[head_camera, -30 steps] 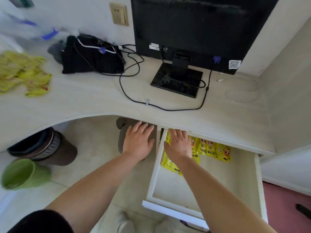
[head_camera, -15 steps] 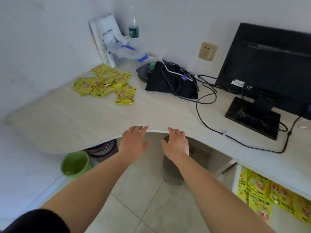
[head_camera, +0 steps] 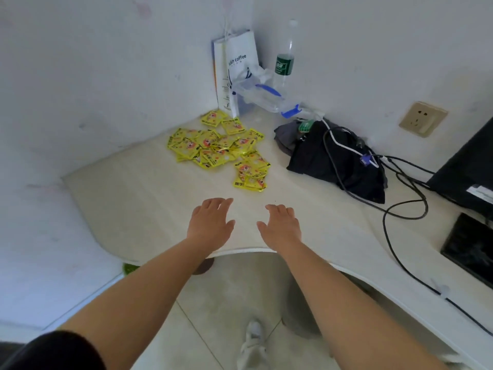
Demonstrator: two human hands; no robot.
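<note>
Corner desk first. The heap of yellow snack packets sits right at the foot of the white coffee bag. It spreads slantwise away from the bag toward the front edge, and the nearest packet lies crosswise. Further out from the bag, the left hand and right hand are over the desk, fingers loose and straight, holding nothing.

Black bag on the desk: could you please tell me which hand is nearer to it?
Right. The right hand is left of the bag and closer to the person; the left hand is farther left.
</note>
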